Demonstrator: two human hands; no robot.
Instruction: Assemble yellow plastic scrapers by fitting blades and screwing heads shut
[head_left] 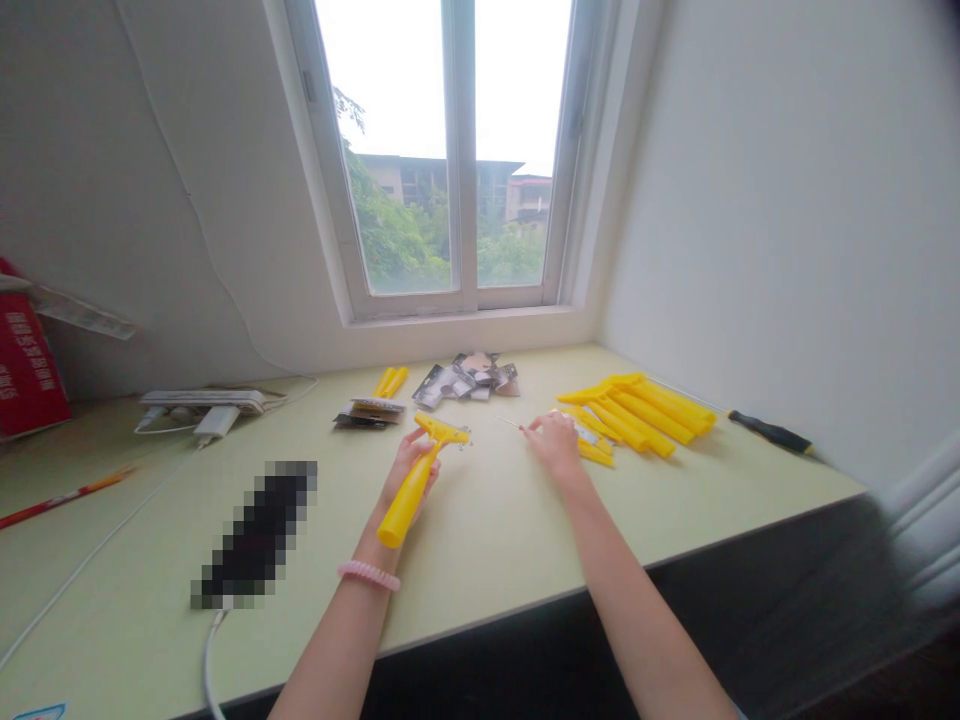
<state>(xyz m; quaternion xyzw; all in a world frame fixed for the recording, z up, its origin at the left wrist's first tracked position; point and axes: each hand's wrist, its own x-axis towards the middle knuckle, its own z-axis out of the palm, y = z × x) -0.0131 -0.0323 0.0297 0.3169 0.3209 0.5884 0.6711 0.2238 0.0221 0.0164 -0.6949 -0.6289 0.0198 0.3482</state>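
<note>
A yellow T-shaped handle (409, 495) lies in my left hand (411, 468), its thick round end toward me and its crosspiece pointing away. Small metal bits show at the right end of the crosspiece. My right hand (553, 445) is closed beside the pile of yellow handles (645, 410), with a thin metal rod (507, 422) sticking out leftward from its fingertips. The rest of what that hand holds is hidden. Some of the pile lies just behind and to the right of my right hand.
Clear packets (466, 380) lie below the window. Left of them are dark flat packs (370, 412) and small yellow pieces (391, 381). A black-handled tool (771, 432) rests at right. A power strip (199, 400), a pixelated dark object (259, 535) and a red box (28, 362) are at left.
</note>
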